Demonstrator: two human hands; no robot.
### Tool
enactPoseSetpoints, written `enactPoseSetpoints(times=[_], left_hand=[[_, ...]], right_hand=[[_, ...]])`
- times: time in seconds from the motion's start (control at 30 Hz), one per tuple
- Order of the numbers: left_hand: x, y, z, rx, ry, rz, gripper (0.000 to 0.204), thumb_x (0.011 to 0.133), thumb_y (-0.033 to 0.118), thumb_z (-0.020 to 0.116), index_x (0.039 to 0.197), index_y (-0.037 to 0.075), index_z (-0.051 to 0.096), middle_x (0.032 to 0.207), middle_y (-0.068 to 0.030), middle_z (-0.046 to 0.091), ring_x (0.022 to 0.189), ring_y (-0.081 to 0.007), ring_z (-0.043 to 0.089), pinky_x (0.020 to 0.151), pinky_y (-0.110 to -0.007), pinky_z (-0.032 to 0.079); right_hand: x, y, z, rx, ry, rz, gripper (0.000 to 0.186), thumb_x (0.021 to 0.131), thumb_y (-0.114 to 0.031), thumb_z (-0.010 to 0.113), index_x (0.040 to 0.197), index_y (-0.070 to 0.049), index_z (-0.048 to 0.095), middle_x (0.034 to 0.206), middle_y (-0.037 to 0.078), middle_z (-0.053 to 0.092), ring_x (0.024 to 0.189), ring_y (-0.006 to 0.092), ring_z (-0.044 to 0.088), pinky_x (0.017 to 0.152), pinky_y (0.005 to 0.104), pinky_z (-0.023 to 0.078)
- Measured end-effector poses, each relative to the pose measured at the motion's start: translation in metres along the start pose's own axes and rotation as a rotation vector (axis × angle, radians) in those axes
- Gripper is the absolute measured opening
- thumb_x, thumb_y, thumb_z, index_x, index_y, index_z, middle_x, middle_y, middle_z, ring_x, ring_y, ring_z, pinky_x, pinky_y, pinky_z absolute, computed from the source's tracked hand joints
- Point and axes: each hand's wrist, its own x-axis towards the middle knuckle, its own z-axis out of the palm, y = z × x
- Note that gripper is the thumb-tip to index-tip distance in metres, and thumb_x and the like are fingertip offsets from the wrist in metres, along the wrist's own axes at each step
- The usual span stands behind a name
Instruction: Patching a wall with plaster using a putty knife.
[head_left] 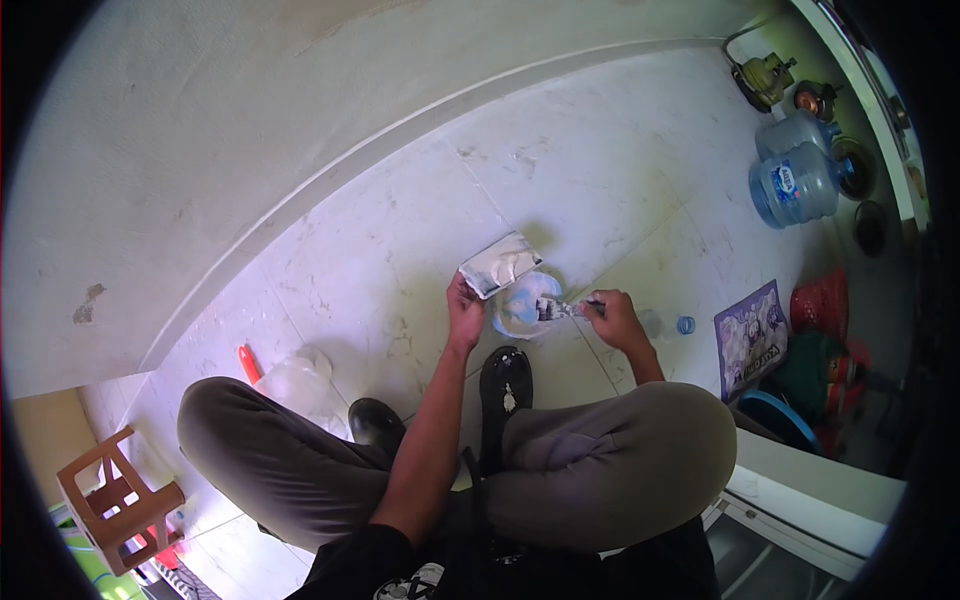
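My left hand [466, 312] grips the near edge of a flat rectangular plate [502, 264], which is coated with a thick layer of white paste. Below the plate's right end, a round whitish tub [514, 322] with paste smears inside rests on the floor. My right hand [617, 322] is closed round the handle of a putty knife [556, 309]. Its paste-smeared blade points left, over the tub. The plate partly covers the tub's upper left side. My black shoe [503, 385], with white splashes on it, stands just below the tub.
Beside my right hand lies a clear bottle with a blue cap [685, 325]. Large blue water jugs [797, 188], a purple printed bag [750, 338] and a red basket [820, 305] are at the right. A plastic bag [300, 382] and brown stool [115, 500] are left; a wall [230, 140] curves behind.
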Motion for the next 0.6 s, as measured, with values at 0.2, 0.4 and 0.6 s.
enactPoseSetpoints(times=[0.2,0.4,0.6], left_hand=[[0.008,-0.004,-0.004,0.049,0.007,-0.043,0.039,0.090,-0.014,0.056,0.126,0.000,0.056,0.124,-0.0077,0.066,0.116,-0.0161,0.062,0.104,-0.033,0.047],[0.010,-0.011,0.001,0.007,0.054,-0.072,0.043,0.087,-0.015,0.057,0.127,0.001,0.057,0.124,-0.0070,0.067,0.116,-0.0177,0.063,0.102,-0.034,0.050],[0.009,-0.015,-0.005,-0.031,0.028,-0.052,0.042,0.086,-0.015,0.058,0.126,0.000,0.058,0.120,-0.0073,0.069,0.111,-0.0170,0.066,0.099,-0.033,0.052]], right_hand=[[0.044,-0.012,0.000,-0.078,-0.170,-0.073,0.019,0.084,-0.014,0.076,0.088,0.003,0.072,0.074,0.017,0.070,0.061,0.0248,0.066,0.062,0.0348,0.051],[0.045,-0.049,0.030,0.119,-0.037,-0.118,0.028,0.077,-0.021,0.086,0.086,-0.001,0.069,0.068,0.012,0.067,0.057,0.0169,0.063,0.056,0.0330,0.050],[0.040,-0.050,0.046,0.154,-0.096,-0.183,0.029,0.082,-0.021,0.082,0.095,0.000,0.067,0.084,0.014,0.067,0.062,0.0212,0.063,0.061,0.0338,0.051]])
